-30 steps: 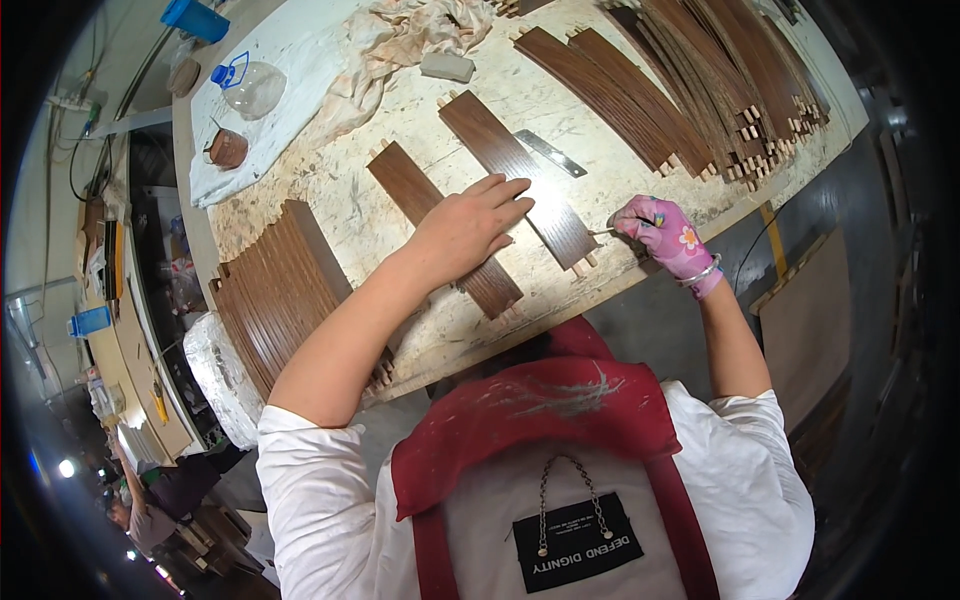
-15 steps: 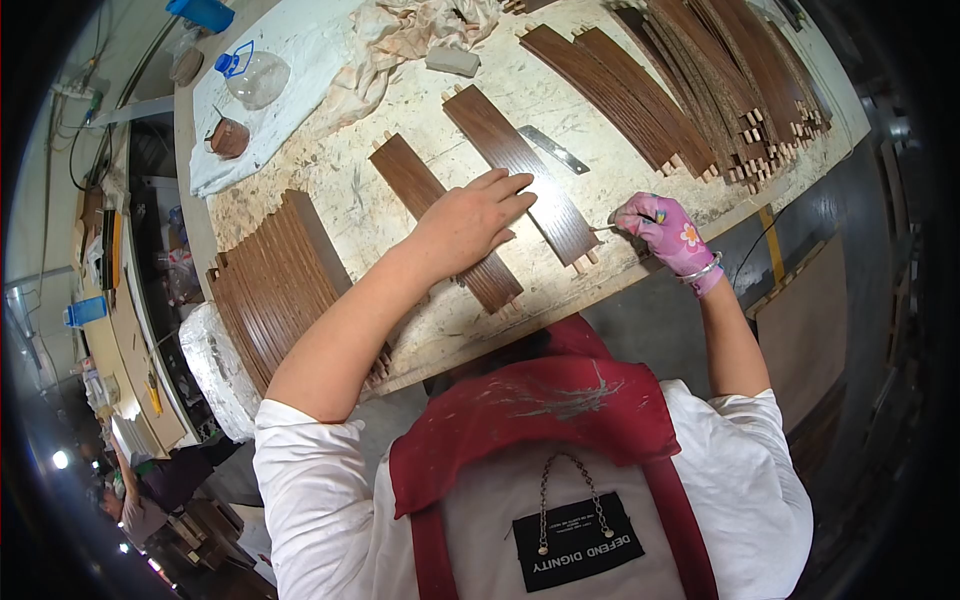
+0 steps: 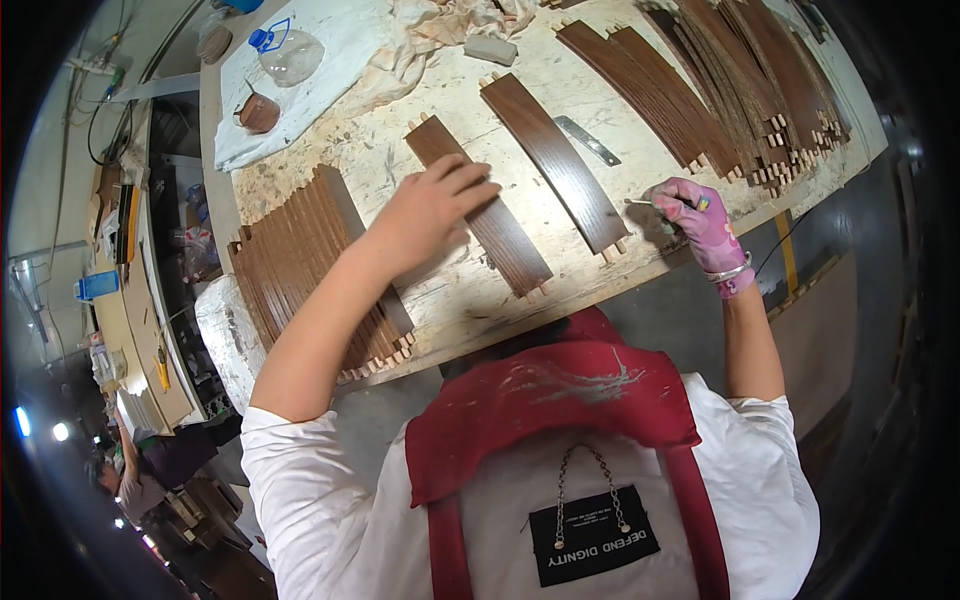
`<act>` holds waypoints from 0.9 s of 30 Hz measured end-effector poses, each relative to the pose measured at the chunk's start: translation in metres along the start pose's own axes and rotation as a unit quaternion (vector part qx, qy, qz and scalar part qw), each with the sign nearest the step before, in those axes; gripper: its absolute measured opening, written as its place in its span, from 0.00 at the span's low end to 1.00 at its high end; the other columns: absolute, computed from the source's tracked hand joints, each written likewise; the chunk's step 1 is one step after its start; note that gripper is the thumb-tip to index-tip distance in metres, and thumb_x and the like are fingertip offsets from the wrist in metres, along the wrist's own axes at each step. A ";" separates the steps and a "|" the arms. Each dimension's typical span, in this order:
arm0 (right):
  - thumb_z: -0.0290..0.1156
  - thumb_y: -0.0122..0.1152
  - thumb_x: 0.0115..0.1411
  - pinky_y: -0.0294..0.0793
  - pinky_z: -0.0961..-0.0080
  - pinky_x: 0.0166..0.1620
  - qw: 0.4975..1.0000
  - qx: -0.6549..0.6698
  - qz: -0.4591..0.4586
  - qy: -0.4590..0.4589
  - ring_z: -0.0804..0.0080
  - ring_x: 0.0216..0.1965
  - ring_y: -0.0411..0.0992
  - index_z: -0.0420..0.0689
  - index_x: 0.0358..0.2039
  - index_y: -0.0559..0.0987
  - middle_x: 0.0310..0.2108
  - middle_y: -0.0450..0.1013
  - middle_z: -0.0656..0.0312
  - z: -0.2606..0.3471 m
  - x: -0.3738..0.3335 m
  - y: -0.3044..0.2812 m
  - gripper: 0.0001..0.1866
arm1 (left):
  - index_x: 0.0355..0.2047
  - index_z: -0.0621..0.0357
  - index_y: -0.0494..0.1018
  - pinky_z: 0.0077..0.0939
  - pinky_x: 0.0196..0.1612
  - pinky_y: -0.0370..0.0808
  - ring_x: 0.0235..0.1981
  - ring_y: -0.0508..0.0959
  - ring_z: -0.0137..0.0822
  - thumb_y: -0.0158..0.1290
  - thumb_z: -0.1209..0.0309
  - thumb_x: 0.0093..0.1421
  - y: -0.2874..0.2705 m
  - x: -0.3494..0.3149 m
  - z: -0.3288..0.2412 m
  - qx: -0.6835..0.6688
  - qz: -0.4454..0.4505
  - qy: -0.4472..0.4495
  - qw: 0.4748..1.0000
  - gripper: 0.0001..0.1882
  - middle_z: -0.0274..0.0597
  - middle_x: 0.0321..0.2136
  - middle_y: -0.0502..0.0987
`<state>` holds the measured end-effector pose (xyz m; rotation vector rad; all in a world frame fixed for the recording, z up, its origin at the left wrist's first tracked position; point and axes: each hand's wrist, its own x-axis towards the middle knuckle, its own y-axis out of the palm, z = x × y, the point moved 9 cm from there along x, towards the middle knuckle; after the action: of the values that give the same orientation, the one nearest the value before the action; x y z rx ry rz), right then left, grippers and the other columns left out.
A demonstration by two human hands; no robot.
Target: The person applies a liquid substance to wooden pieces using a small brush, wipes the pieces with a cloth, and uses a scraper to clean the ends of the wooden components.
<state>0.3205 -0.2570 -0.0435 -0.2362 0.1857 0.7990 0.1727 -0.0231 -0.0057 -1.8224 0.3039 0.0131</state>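
The left hand (image 3: 430, 208), bare, reaches across the far half of the left board (image 3: 505, 240); its grip is open, the fingers loosely spread over the dark wood, and whether they press on it cannot be told. The right hand (image 3: 692, 222), in a pink glove, has its grip closed around a thin tool (image 3: 640, 202), whose tip points left toward the right board (image 3: 553, 162) but stays apart from it.

Both boards lie flat and slanting on the table (image 3: 450, 325), with pegs at their ends; their near pegs stop just inside the table's near edge. A strip of pale tabletop separates the two boards, and another lies between the right board and the gloved hand. The right wrist is out past the near edge.

A metal strip (image 3: 588, 140) lies just right of the right board. A left stack (image 3: 300, 262) of slats limits room beside the left forearm, its near pegs close to the edge; a right stack (image 3: 740, 75) fills the far right.
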 end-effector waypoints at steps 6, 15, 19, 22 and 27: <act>0.31 0.56 0.59 0.66 0.85 0.35 0.995 -0.038 0.077 -0.045 0.84 0.29 0.65 0.38 0.32 0.76 0.28 0.71 0.68 0.032 0.004 0.044 0.08 | 0.53 0.43 0.65 0.46 0.57 0.63 0.61 0.58 0.45 0.63 0.68 0.45 0.029 0.002 -0.028 0.015 0.006 0.072 0.997 0.33 0.35 0.56 0.62; 0.31 0.56 0.57 0.65 0.85 0.35 0.996 -0.073 0.043 -0.036 0.83 0.29 0.64 0.37 0.30 0.75 0.28 0.70 0.67 0.066 -0.022 0.067 0.09 | 0.54 0.44 0.65 0.48 0.59 0.57 0.53 0.66 0.39 0.60 0.64 0.48 -0.012 -0.002 -0.016 -0.016 -0.057 0.070 0.996 0.31 0.40 0.48 0.67; 0.33 0.56 0.58 0.68 0.80 0.36 0.988 -0.125 0.057 -0.063 0.77 0.29 0.69 0.36 0.31 0.78 0.28 0.70 0.63 0.075 -0.026 0.079 0.11 | 0.55 0.42 0.65 0.50 0.59 0.57 0.51 0.68 0.39 0.60 0.62 0.47 -0.020 -0.005 -0.012 -0.002 -0.044 0.052 0.998 0.32 0.42 0.46 0.67; 0.33 0.56 0.58 0.68 0.80 0.36 0.988 -0.131 0.062 -0.059 0.76 0.30 0.69 0.37 0.31 0.78 0.28 0.70 0.61 0.065 -0.025 0.081 0.11 | 0.55 0.41 0.65 0.51 0.59 0.57 0.51 0.68 0.39 0.60 0.62 0.47 -0.026 -0.008 -0.013 0.005 -0.047 0.054 0.997 0.33 0.42 0.46 0.67; 0.33 0.56 0.58 0.68 0.78 0.37 0.982 -0.154 0.080 -0.078 0.73 0.30 0.70 0.38 0.31 0.78 0.28 0.71 0.60 0.067 -0.024 0.089 0.10 | 0.55 0.40 0.65 0.52 0.59 0.57 0.52 0.68 0.38 0.61 0.62 0.46 -0.022 -0.007 -0.015 0.025 -0.013 0.050 0.998 0.33 0.41 0.47 0.67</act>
<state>0.2447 -0.1948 0.0145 -0.4525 -0.0699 1.0024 0.1683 -0.0304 0.0204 -1.7794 0.3481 -0.1031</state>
